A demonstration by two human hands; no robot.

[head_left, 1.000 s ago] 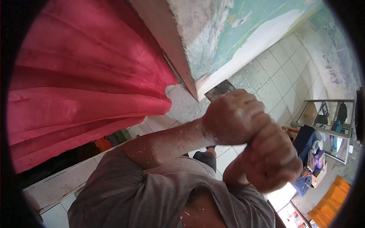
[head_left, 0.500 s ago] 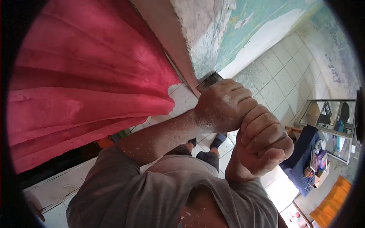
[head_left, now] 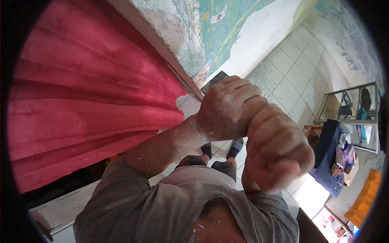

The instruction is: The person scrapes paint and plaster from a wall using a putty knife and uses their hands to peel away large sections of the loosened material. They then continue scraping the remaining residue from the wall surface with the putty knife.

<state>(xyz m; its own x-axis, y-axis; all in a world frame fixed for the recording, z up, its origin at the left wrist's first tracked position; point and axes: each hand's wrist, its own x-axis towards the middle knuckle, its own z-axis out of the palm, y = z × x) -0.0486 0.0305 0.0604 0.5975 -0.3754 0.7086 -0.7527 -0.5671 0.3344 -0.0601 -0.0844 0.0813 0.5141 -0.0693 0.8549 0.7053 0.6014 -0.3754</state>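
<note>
My left hand (head_left: 229, 105) is closed, its fingers wrapped round a tool hidden in the grip. Past its knuckles sticks out a flat dark blade, which looks like a scraper (head_left: 214, 81), beside the lower visible end of the peeling wall (head_left: 221, 30). Close against the left hand, my right hand (head_left: 279, 148) is a blurred fist in line with it, on the same tool; the handle is covered by both hands. Pale dust and small flakes speckle my left forearm (head_left: 162, 152) and shirt (head_left: 178, 202).
A pink-red curtain (head_left: 93, 93) hangs at left beside a brown door frame (head_left: 152, 38). White floor tiles (head_left: 287, 65) stretch beyond the wall. At right stand a glass-fronted cabinet (head_left: 348, 103), a dark blue cloth (head_left: 326, 158) with things beside it, and an orange cloth (head_left: 362, 198).
The view has shifted, with the wall edge now farther left. Both closed hands have moved slightly left together with the blade, and the right hand has become blurred.
</note>
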